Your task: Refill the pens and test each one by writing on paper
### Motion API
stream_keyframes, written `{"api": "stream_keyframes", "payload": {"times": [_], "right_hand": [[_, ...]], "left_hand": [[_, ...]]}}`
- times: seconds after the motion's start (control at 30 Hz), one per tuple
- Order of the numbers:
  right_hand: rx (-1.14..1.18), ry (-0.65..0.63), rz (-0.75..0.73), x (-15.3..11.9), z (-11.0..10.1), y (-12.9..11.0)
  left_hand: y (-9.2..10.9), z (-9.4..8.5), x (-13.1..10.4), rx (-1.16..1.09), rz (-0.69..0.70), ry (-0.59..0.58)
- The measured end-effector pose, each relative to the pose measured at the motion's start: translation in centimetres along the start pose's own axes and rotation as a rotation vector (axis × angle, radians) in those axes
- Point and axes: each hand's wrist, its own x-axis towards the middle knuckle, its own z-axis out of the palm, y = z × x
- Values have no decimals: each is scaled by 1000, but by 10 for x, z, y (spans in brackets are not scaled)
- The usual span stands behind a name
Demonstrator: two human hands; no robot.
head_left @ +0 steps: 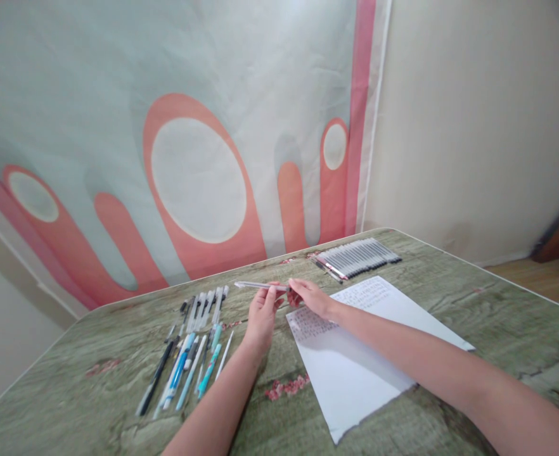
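A slim, clear pen (pixel 251 285) is held level above the table, its pale tip pointing left. My left hand (pixel 263 311) is closed round its middle. At the pen's right end, the fingers of my right hand (pixel 309 297) are pinched together on it, close to my left fingertips. Beneath my right hand and forearm lies a white sheet (pixel 350 380) with rows of handwriting across its upper part.
Several clear pens (pixel 360 256) lie in a row at the back right of the wood-patterned table (pixel 108 342). Blue, black and white pens (pixel 177 370) lie at the left, with several white-capped ones (pixel 206 307) behind them. A patterned cloth (pixel 203 177) hangs behind the table.
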Motion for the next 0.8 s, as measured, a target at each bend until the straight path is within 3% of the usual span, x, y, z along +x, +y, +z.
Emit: {"api": "stream_keyframes", "payload": {"times": [0.1,0.2,0.37,0.5,0.63,0.7,0.8], "right_hand": [[-174,58,-126,-3,0,-8],[-256,117,-155,-6,5,-11],[-117,78,-43,-7,14,-3],[-120,-31,26,-3,6,-10],[-562,24,-272,-2,-15,-29],[-755,-43,-410,-3,-23,-36],[-928,-162,-504,-3,-30,-39]], "left_hand": [[1,3,-1,-65,-7,0],[2,4,-2,-49,26,-15],[3,2,-1,25,66,2],[5,1,-1,-23,34,-4],[6,4,-4,10,-74,-106],[6,7,-7,107,-96,-194],[7,12,-13,294,-71,-302]]}}
